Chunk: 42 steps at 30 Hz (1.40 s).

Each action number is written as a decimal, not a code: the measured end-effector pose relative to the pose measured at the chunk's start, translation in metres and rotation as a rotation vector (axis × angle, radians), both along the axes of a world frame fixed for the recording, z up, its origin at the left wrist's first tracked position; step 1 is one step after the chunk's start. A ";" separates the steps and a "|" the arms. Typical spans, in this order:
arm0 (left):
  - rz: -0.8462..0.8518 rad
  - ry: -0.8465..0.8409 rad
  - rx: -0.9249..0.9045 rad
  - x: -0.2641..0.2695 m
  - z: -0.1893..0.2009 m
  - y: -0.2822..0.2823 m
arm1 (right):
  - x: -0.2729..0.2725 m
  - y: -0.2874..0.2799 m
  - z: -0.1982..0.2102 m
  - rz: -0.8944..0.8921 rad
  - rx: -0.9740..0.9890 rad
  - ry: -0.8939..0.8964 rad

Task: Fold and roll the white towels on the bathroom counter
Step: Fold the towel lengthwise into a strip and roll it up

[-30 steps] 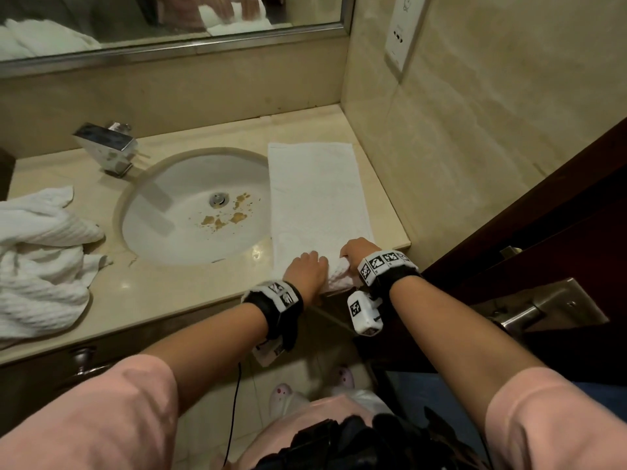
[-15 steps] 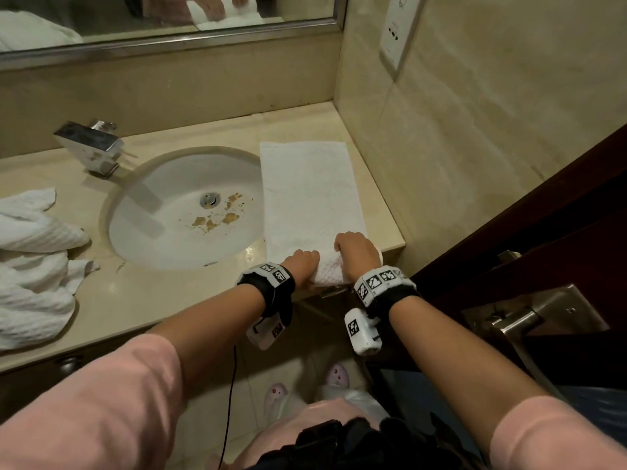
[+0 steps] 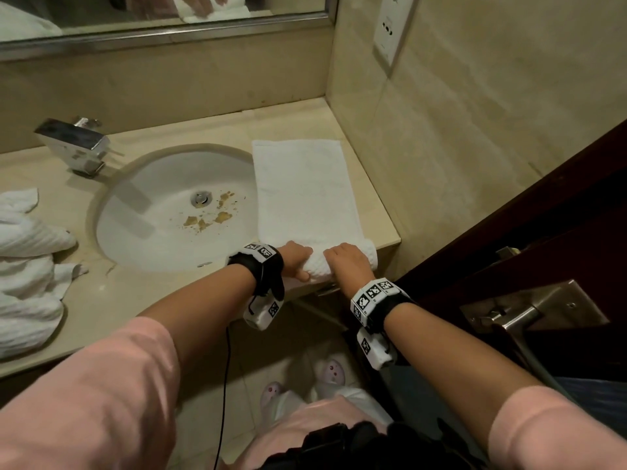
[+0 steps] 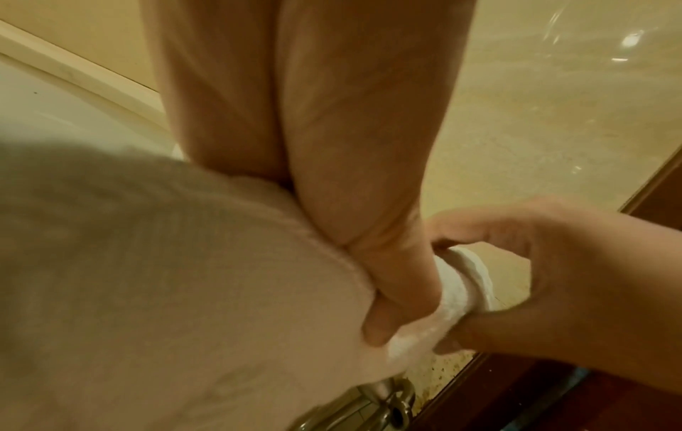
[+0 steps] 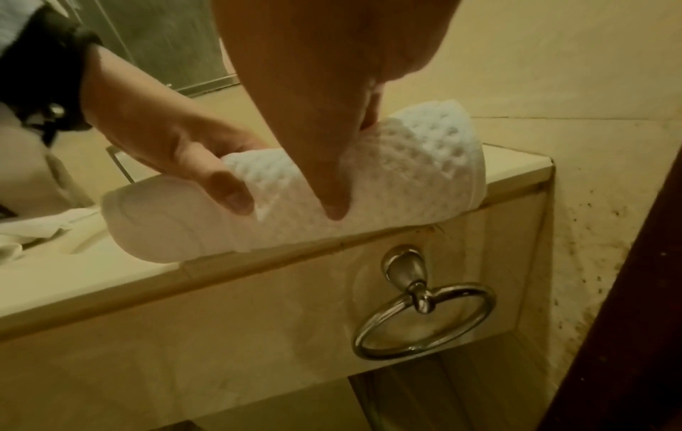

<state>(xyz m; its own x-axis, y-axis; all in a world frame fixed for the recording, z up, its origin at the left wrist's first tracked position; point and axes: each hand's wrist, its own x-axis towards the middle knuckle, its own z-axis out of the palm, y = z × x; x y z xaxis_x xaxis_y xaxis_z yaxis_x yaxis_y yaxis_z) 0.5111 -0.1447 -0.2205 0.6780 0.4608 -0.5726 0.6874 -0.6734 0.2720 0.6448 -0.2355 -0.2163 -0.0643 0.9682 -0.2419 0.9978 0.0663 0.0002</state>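
A white towel [image 3: 302, 191] folded into a long strip lies on the counter to the right of the sink. Its near end is rolled into a thick roll [image 3: 368, 254] at the counter's front edge. My left hand [image 3: 297, 261] grips the left part of the roll, thumb underneath. My right hand [image 3: 346, 262] grips it just to the right, fingers curled over the top. In the right wrist view the roll [image 5: 424, 175] shows its waffle weave, with my left hand [image 5: 192, 157] beside my right hand [image 5: 314, 122]. The left wrist view shows my left hand [image 4: 350, 204] and right hand [image 4: 553, 277] on the roll [image 4: 454, 291].
A heap of white towels [image 3: 27, 262] lies at the counter's left end. The sink [image 3: 135, 225] with brown specks and a chrome tap [image 3: 73, 144] take up the middle. A wall stands right of the towel. A towel ring [image 5: 424, 315] hangs below the counter edge.
Both hands have turned the towel's near end over away from me, and the roll has grown thicker. The flat strip beyond it is shorter.
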 end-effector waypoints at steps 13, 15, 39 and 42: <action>0.093 0.025 0.588 -0.010 -0.022 -0.078 | 0.009 0.051 0.013 -0.095 -0.243 0.019; 0.109 0.049 0.590 -0.006 -0.021 -0.081 | 0.011 0.057 0.015 -0.095 -0.276 0.043; 0.182 -0.017 -0.052 0.006 0.019 0.027 | -0.002 0.015 -0.011 -0.090 0.166 0.025; 0.168 -0.040 -0.069 0.008 0.017 0.028 | 0.000 0.026 -0.001 -0.083 0.043 -0.007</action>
<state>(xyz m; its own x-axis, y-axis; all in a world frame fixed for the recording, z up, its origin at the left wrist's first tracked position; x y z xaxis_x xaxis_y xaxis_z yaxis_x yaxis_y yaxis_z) 0.5195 -0.1167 -0.2034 0.6176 0.5298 -0.5813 0.7763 -0.5290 0.3427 0.6451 -0.2094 -0.2171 0.0180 0.9796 -0.2000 0.9998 -0.0167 0.0084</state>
